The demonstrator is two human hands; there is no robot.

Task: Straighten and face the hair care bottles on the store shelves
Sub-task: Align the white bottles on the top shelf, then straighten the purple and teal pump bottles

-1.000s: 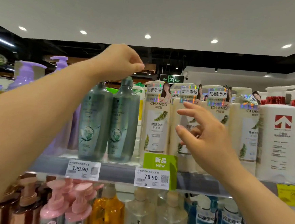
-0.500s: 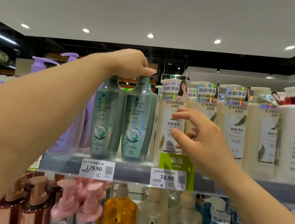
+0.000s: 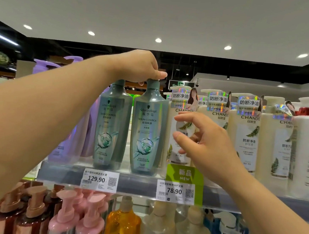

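Grip: left hand (image 3: 142, 67) pinches the cap of the right green bottle (image 3: 148, 127); right hand (image 3: 206, 143) spread loose, holding nothing, before the cream bottle (image 3: 180, 119).
Bottle axis: upright, Schwarzkopf label facing out, perhaps turned slightly left.
Position: touching its green twin (image 3: 111, 124), at the shelf's front.
Surface: shelf edge (image 3: 141, 185) carrying price tags.
Room: store, white ceiling, recessed lights.
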